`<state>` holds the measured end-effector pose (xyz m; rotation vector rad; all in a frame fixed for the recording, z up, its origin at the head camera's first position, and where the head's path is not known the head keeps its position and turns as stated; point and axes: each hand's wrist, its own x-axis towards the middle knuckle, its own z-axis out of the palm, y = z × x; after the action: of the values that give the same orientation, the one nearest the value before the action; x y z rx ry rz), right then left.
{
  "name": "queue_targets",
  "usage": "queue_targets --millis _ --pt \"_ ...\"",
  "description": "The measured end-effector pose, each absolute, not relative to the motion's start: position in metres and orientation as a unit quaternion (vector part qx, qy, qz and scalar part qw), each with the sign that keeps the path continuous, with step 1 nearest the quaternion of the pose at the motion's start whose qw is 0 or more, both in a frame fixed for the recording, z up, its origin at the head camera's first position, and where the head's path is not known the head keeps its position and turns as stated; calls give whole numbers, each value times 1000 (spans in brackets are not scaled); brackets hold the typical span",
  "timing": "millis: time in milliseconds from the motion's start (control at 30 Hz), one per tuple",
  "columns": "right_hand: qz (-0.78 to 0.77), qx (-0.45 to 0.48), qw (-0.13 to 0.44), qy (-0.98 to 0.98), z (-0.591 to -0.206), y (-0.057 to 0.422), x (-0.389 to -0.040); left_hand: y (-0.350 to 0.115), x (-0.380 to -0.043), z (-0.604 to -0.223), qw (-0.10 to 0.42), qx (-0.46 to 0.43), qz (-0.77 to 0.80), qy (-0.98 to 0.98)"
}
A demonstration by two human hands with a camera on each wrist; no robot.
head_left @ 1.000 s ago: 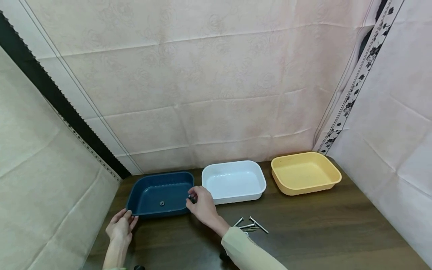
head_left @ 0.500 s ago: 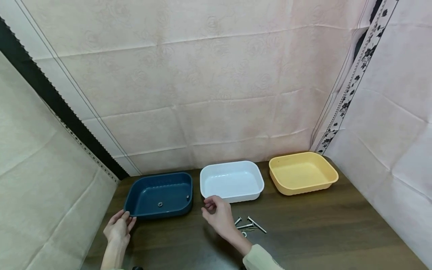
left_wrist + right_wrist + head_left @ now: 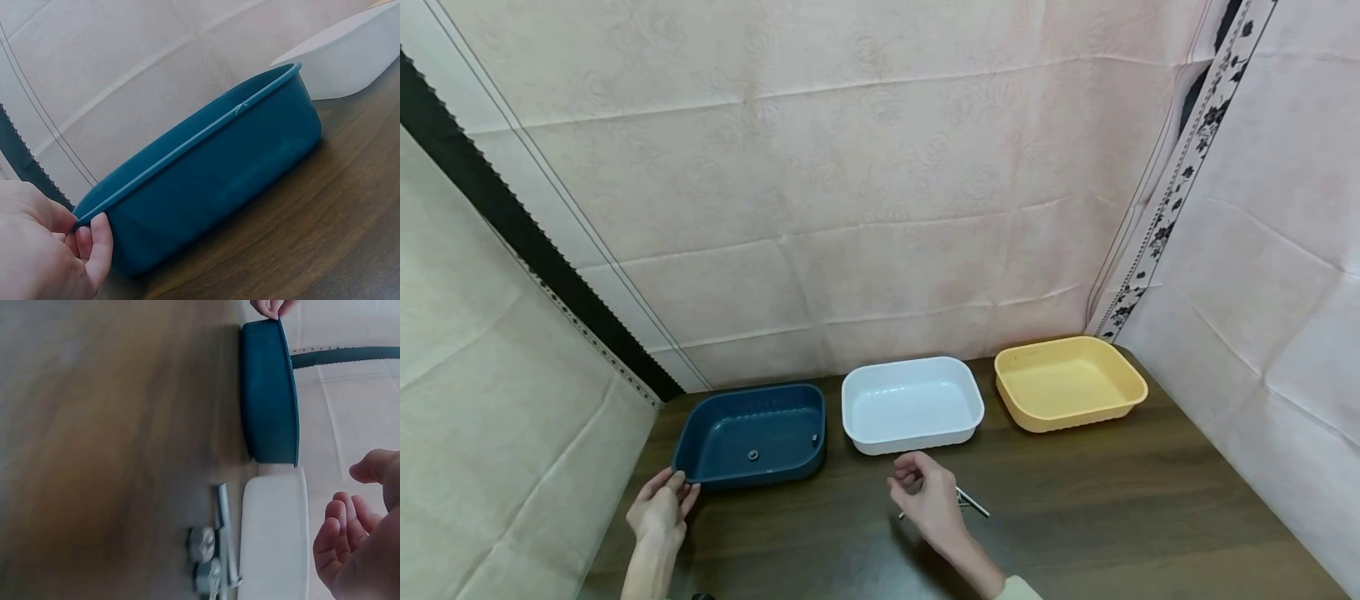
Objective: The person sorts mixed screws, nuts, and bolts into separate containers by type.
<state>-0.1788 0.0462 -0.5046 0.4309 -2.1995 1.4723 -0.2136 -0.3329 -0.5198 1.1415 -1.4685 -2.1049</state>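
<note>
At the near left corner of the dark blue tray (image 3: 747,481), my left hand (image 3: 658,515) pinches the rim between thumb and fingers. Inside that tray lie a nut (image 3: 753,455) and a second small metal piece (image 3: 815,438) by the right wall. My right hand (image 3: 931,507) is in the air over the small hardware, fingers loosely bent and holding nothing. Beneath it are silver bolts (image 3: 974,503), mostly covered by the hand in the head view. The right wrist view shows two nuts (image 3: 203,544) beside the bolts (image 3: 225,509).
A white tray (image 3: 913,444) stands to the right of the blue one, with a yellow tray (image 3: 1078,419) farther right. All are on a brown wooden table (image 3: 1097,500) before a cloth-covered wall (image 3: 880,192). A dark object (image 3: 703,597) shows at the bottom edge.
My right hand let go of a small metal piece inside the blue tray's right end, then moved right and down to above the bolts. My left hand stayed on the tray's corner.
</note>
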Motion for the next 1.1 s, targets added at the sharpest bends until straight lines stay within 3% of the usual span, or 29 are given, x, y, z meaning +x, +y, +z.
queue_targets --millis 367,700,867,1100 --pt "503 99 233 -826 -522 73 -163 -340 -217 -529 168 393 -744 -514" --pt "494 50 175 -850 -540 90 -154 -329 -211 -512 165 399 -735 -522" --pt "485 44 185 -853 -545 96 -150 -329 -212 -513 158 408 -735 -518" --pt "461 55 218 -858 -550 100 -146 -351 -228 -547 167 395 -747 -508"
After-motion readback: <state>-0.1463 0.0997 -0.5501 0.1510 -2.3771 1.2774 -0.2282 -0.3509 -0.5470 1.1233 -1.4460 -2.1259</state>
